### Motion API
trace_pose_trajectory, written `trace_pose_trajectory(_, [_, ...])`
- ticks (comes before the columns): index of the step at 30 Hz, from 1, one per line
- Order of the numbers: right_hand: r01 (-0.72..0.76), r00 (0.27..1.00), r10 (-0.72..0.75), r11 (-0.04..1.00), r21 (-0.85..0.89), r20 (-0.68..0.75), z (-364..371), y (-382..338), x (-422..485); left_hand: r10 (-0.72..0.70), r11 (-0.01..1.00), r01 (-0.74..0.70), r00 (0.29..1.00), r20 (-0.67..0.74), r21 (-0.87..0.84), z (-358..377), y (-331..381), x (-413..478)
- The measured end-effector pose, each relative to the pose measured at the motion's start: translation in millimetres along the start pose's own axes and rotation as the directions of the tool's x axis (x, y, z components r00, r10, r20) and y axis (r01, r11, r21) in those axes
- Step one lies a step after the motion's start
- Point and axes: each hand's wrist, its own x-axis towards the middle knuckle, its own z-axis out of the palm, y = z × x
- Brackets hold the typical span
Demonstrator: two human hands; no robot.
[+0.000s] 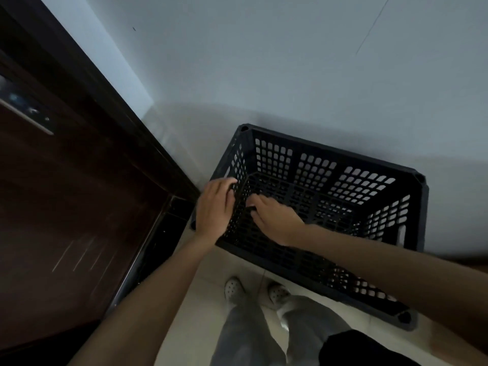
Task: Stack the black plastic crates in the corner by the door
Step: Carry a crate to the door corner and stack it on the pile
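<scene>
Risk with crate: gripped by one side only, the left, so could have sagged at the free right end and twisted out of the fingers. Stood just beside the door frame on that side, so could have knocked or scraped it on any swing leftward. Could have trapped fingers at set-down, with one hand outside and one inside the same side. Could not tell whether another crate sat beneath, hidden by its own body; if so, judged misalignment the likeliest fault, with corners off their seats and a crooked stack. Came close to the shoes at the near edge, so a drop could have landed on toes.

Hands: left hand wrapped on the crate's left side from outside, fingers curled over the rim. Right hand lay inside against the same side, fingers bent into the lattice. Clamped it between the two.

Place: sat in the corner, far side close along the white wall, left side by the door, seemingly raised off the tiled floor.

Contents: showed nothing inside but the right hand; bare lattice bottom and sides, light through the holes of the far side.
</scene>
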Motion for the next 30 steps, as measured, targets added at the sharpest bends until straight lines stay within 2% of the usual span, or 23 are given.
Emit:
trace_pose_trajectory(2, [-0.047,0.998,0.048,0.999,0.017,-0.052,-4.9,-4.9,32.1,-0.082,0.997,0.082,0.997,-0.014,0.011,-5.6,-23.5,15.9])
trace_pose_trajectory(5, [-0.115,0.985,0.112,0.993,-0.015,-0.132,-4.7,-12.7,71.6,-0.141,0.99,0.138,0.983,0.115,0.037,-5.3,-52.6,36.6])
trace_pose_trajectory(10, [-0.231,0.946,0.244,0.97,0.081,-0.213,-7.3,-26.7,136.9,-0.097,0.995,0.098,0.952,0.292,0.009,1.6,-70.0,65.2])
trace_pose_trajectory(13, [-0.223,0.944,0.241,0.97,0.101,-0.224,-10.9,-28.9,174.8,-0.054,0.998,0.055,0.941,0.333,0.007,11.6,-69.9,83.3])
trace_pose_trajectory(16, [-0.204,0.966,0.196,0.978,-0.033,-0.169,-7.8,-21.1,205.3,-0.129,0.988,0.153,0.91,0.393,-0.029,24.0,-67.2,90.7])
trace_pose_trajectory(19, [-0.212,0.975,0.197,0.961,-0.178,-0.101,0.4,-10.5,226.2,-0.228,0.905,0.339,0.896,0.382,-0.255,36.8,-69.0,83.1])
trace_pose_trajectory(21, [-0.186,0.982,0.176,0.946,-0.265,-0.062,4.6,-5.7,235.0,-0.278,0.867,0.402,0.88,0.385,-0.293,39.2,-70.9,79.0])
trace_pose_trajectory(24, [-0.175,0.985,0.161,0.919,-0.352,-0.069,9.6,-2.8,240.9,-0.274,0.881,0.388,0.885,0.375,-0.272,39.1,-70.9,78.6])
trace_pose_trajectory(27, [-0.223,0.97,0.173,0.91,-0.35,-0.168,15.2,-7.2,239.8,-0.269,0.881,0.39,0.879,0.394,-0.268,41.1,-70.6,79.1])
trace_pose_trajectory(30, [-0.229,0.968,0.174,0.906,-0.357,-0.179,15.1,-10.6,239.2,-0.277,0.871,0.409,0.866,0.416,-0.272,38.9,-69.8,80.7])
